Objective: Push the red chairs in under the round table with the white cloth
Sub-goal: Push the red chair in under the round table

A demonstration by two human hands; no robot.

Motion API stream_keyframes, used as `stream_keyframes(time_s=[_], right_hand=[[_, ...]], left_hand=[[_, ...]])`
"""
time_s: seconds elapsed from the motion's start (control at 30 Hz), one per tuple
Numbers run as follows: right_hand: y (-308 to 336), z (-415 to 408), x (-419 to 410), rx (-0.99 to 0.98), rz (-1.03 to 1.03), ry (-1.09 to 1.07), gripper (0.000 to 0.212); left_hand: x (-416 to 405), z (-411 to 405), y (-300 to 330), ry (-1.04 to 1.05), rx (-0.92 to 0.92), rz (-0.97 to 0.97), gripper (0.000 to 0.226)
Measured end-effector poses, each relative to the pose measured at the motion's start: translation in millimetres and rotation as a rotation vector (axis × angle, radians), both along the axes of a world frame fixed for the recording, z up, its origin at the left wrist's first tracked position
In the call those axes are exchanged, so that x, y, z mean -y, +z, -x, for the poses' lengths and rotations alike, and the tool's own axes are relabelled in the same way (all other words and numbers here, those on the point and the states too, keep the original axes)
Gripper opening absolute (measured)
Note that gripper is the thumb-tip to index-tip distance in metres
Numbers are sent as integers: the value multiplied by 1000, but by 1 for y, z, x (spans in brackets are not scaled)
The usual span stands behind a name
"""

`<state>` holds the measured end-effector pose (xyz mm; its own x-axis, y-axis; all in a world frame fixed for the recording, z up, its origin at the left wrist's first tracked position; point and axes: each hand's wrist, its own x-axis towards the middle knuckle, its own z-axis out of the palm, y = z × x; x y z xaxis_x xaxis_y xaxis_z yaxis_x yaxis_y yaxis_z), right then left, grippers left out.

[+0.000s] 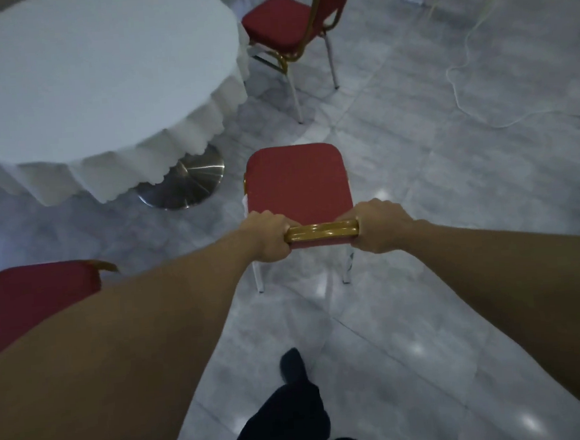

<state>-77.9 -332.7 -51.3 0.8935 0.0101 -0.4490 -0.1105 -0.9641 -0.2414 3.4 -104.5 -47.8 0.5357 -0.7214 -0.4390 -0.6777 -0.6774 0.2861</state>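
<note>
The red chair (298, 181) in front of me stands on the grey tiled floor (450, 181), its seat pointing away from me and its gold top rail (320, 232) lying crosswise between my hands. My left hand (269, 236) is curled tight round the left end of that rail, fingers wrapped fully over it with no gap showing, and my right hand (381, 225) is closed the same way round the right end. Both arms are stretched out straight ahead. The chair sits just to the right of the round table (76, 73), clear of the hanging white cloth (186, 137) and not under it; the table's shiny metal foot (186, 182) lies near the seat's left front corner. A second red chair (282, 24) stands beyond, close against the far right edge of the table. A third red chair (36, 299) shows at my lower left, partly hidden behind my left forearm. My dark shoe (292, 365) is on the floor below the chair I hold.
</note>
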Motion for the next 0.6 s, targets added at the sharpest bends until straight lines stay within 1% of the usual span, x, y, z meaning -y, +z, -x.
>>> stream_keyframes(time_s=[0.17, 0.23, 0.4, 0.6], right_hand=[[2, -30, 23, -14, 17, 138, 20], [3, -42, 31, -8, 7, 180, 18], [4, -76, 52, -8, 43, 357, 24], [9, -116, 81, -31, 36, 564, 25]], left_hand=[[15, -13, 3, 26, -51, -47, 26], [21, -13, 5, 70, -33, -61, 32], [37, -16, 6, 206, -44, -56, 45], [68, -6, 7, 436, -64, -26, 38]])
